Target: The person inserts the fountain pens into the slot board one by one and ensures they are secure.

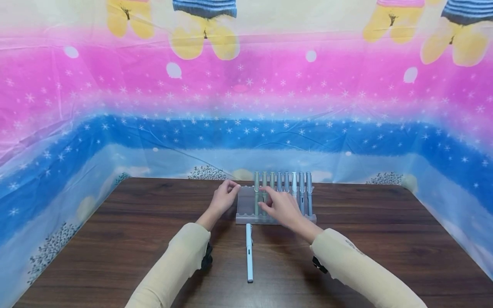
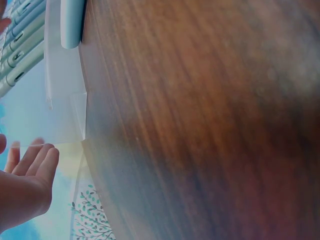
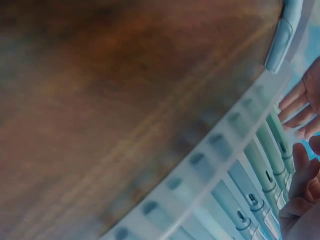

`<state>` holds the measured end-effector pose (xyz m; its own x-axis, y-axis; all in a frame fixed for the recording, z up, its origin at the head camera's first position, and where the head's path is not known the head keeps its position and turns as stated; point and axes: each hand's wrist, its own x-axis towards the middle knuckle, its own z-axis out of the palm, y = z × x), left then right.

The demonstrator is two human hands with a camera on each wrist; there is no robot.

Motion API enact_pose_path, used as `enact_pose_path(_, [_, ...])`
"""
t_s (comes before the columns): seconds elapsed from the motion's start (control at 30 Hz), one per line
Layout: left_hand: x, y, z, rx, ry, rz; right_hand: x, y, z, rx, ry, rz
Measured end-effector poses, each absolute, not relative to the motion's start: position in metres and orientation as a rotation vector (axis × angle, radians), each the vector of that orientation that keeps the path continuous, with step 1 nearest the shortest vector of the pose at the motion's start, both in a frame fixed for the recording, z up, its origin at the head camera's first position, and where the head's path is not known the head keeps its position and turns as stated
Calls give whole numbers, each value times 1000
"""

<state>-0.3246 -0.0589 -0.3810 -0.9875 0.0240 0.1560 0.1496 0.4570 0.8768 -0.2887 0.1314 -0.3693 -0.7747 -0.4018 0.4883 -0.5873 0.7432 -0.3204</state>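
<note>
A clear plastic pen stand [image 1: 246, 219] stands toward the back of the table, with several capped pens leaning side by side in its slots. Green pens [image 1: 256, 194] fill the left part of the row; blue and grey-blue pens [image 1: 309, 194] are to the right. My left hand [image 1: 224, 198] pinches the stand's upper left edge between thumb and fingers. In front of the green pens is my right hand [image 1: 283, 207], its thumb and index finger apart with nothing gripped. It covers the lower middle of the row. A light blue pen [image 1: 249, 252] lies on the table before the stand.
The dark wood table [image 1: 154, 218] runs out to both sides of the stand. Behind and beside it hangs a patterned pink and blue cloth [image 1: 231, 132]. In the left wrist view, the loose pen's end [image 2: 72, 25] lies close by the stand's front lip [image 2: 65, 75].
</note>
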Motion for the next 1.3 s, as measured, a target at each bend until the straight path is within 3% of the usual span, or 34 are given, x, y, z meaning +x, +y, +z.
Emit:
enact_pose_path(0.53, [-325,-59,-382,-153,-2558,-1561,-266,133,-393,850,-2770,850])
enact_pose_path(1.3, [-325,-59,-383,-167,-2560,-1564,-258,110,-393,841,-2990,854])
